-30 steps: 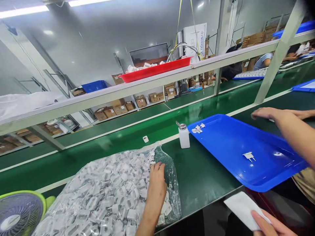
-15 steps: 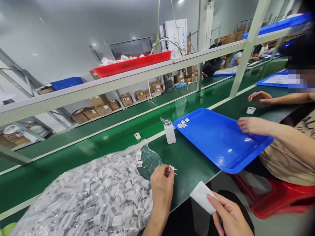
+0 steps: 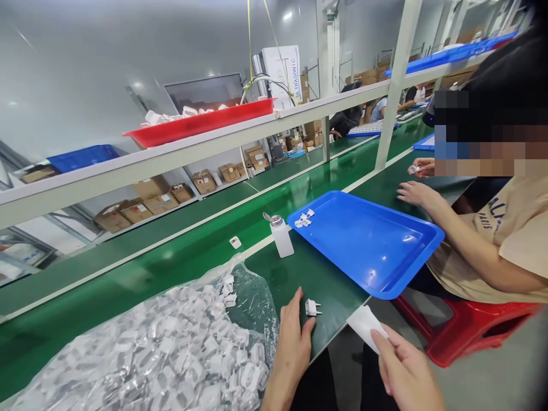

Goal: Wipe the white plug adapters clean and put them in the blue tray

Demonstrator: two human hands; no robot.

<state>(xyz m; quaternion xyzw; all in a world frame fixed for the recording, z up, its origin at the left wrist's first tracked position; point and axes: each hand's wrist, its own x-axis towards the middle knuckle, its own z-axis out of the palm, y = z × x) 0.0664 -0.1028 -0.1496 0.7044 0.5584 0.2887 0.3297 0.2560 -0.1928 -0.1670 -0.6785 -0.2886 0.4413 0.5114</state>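
Note:
My left hand (image 3: 293,342) rests on the green table with thumb and fingers apart, right beside a small white plug part (image 3: 312,307) lying just off its fingertips. My right hand (image 3: 405,371) is low at the table's near edge, fingers pinched on a white cloth (image 3: 366,326). To the left lies a clear plastic bag (image 3: 162,354) full of several white plug parts, its open mouth near my left hand.
A blue tray (image 3: 372,245) holds a few white parts (image 3: 303,218) at its far corner, beside a white dispenser bottle (image 3: 281,235). A co-worker sits on a red stool (image 3: 466,325) at right, hands (image 3: 413,193) on the table. A lone white part (image 3: 235,242) lies on the belt. Overhead is a red tray (image 3: 201,123).
My left hand left the bag, carried one plug part right, and now lies open with the part on the table. The co-worker's hands have left the blue tray. The view swung right.

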